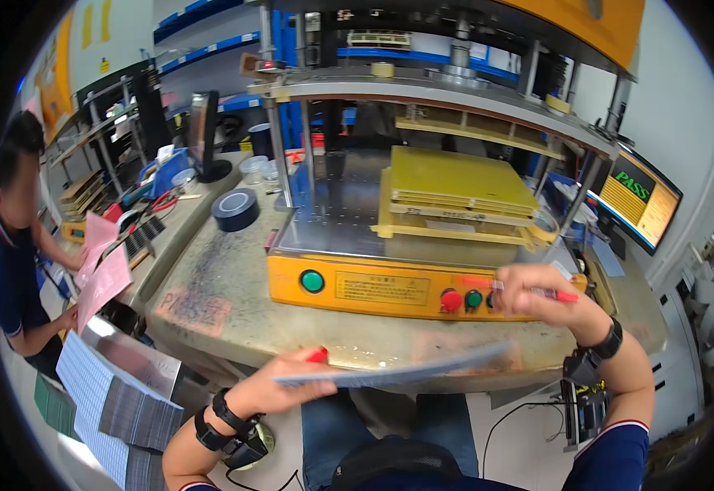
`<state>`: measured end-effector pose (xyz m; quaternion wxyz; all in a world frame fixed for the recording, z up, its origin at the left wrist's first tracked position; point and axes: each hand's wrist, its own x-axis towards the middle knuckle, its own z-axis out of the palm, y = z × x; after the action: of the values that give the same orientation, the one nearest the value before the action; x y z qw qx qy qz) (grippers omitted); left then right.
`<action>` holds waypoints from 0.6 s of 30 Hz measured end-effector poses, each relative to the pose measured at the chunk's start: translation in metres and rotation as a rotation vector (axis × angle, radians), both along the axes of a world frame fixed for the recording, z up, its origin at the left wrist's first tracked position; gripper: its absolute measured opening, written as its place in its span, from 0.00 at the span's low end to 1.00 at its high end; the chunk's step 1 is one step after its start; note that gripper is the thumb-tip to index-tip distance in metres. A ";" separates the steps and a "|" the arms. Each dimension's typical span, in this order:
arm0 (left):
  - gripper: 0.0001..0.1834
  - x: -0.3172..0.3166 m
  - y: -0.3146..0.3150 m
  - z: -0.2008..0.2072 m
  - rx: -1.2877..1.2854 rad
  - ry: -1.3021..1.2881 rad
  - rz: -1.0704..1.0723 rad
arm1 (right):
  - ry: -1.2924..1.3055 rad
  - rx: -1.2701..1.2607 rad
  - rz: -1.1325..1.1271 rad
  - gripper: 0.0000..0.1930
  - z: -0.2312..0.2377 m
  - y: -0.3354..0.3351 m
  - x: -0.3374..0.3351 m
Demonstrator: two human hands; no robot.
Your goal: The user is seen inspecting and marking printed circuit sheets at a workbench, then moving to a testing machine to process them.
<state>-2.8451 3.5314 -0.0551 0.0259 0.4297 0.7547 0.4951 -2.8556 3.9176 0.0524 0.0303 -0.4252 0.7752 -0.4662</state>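
My left hand (282,383) is closed on the near-left end of a thin grey-blue panel (410,371), seen almost edge-on and tilted up to the right above the table's front edge. By that hand's thumb shows a small red piece (318,355), perhaps a pen cap; whether it is pinched there I cannot tell. In my right hand (533,293), slightly blurred, is a slim red pen (564,295), held crosswise in front of the press's buttons, above and apart from the panel.
An orange-fronted press (357,288) stands ahead, with a yellow layered fixture (459,184) on its metal bed. Black tape (235,209) lies left of it, a monitor (637,196) stands right. Stacked panels (119,405) are at lower left. Beyond them a person (21,245) handles pink sheets (101,274).
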 end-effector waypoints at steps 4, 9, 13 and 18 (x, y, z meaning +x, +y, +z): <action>0.13 -0.029 0.004 -0.007 -0.033 -0.181 0.109 | 0.007 -0.113 -0.272 0.18 -0.015 0.020 -0.016; 0.16 -0.055 0.027 -0.021 0.011 -0.324 0.151 | 0.155 -0.382 -0.408 0.25 -0.020 0.002 -0.011; 0.16 -0.070 0.032 -0.034 -0.070 -0.327 0.107 | 0.165 -0.188 -0.380 0.21 -0.020 -0.025 -0.006; 0.16 -0.076 0.032 -0.050 -0.042 -0.390 0.078 | -0.142 -0.190 -0.245 0.15 -0.045 -0.068 -0.024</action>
<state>-2.9209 3.5638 -0.1055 0.1611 0.2955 0.7618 0.5535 -2.8793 3.8493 0.0073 -0.0123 -0.2942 0.7697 -0.5664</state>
